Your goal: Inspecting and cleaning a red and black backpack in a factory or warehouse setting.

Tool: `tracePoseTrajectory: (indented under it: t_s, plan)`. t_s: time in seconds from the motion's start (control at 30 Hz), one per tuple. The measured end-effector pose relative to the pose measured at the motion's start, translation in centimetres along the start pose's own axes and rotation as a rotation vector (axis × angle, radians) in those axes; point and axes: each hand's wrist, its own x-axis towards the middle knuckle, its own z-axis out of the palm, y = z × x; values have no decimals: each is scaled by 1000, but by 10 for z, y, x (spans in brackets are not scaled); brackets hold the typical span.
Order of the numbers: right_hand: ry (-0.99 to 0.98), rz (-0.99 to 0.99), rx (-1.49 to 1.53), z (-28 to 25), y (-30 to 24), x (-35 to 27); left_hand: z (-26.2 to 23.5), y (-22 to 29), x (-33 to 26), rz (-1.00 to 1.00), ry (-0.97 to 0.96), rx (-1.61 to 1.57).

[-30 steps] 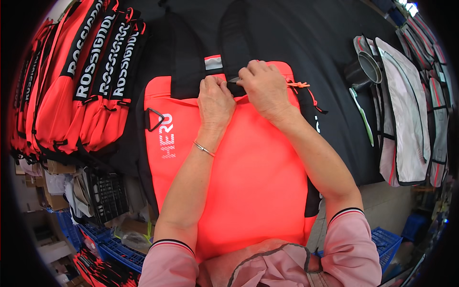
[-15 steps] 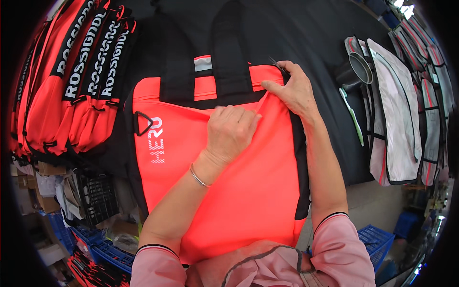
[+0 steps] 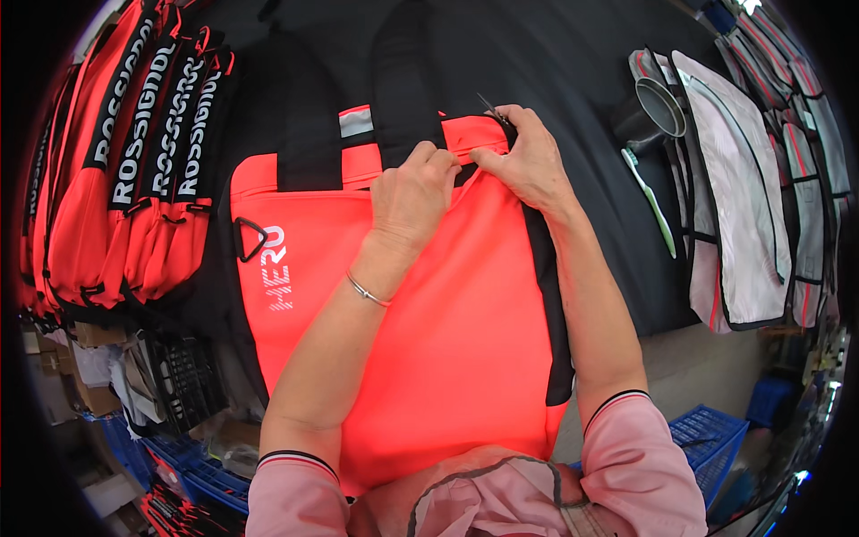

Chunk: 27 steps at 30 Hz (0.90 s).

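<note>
A bright coral-red backpack [image 3: 429, 358] with black sides lies flat before me, its black shoulder straps [image 3: 309, 125] stretching away over the far edge. My left hand [image 3: 407, 197] is closed on the upper edge of the front panel, knuckles up, fingertips hidden. Beside it, my right hand [image 3: 530, 166] presses its thumb against the same edge near the top right corner. From that hand's fingers juts a pair of dark, pointed thread snips [image 3: 492, 111]. Between the two hands the panel edge stands away, showing a dark gap. A black triangular ring [image 3: 249, 240] sits at the panel's left.
Several red-and-black bags [image 3: 134, 170] are stacked at the left. On the right of the black table cover [image 3: 582, 98] are a dark metal cup [image 3: 646, 116], a green-white toothbrush [image 3: 651, 204] and grey-pink fabric pieces [image 3: 738, 197]. Blue crates [image 3: 711, 438] stand below.
The backpack has shifted slightly left in view. My left hand has moved up along the panel edge, closer to my right hand, and a dark gap now shows there.
</note>
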Motion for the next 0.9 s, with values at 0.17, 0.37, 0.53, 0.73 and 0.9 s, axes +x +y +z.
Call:
tracePoseTrajectory:
  t_s: [0.17, 0.37, 0.53, 0.73, 0.9]
  plan:
    - [3, -33, -13, 1, 7, 0, 7, -10, -8, -39, 35, -92]
    - [209, -229, -51, 3, -3, -6, 3, -14, -17, -155, 56, -296]
    - [119, -451, -290, -6, -14, -12, 1, -16, -19, -215, 67, -376]
    - [-71, -684, -540, -16, -20, -1, 4, -16, -18, -211, 96, -384]
    - [-194, -775, -574, -12, -23, 9, 5, -16, -17, -213, 99, -371]
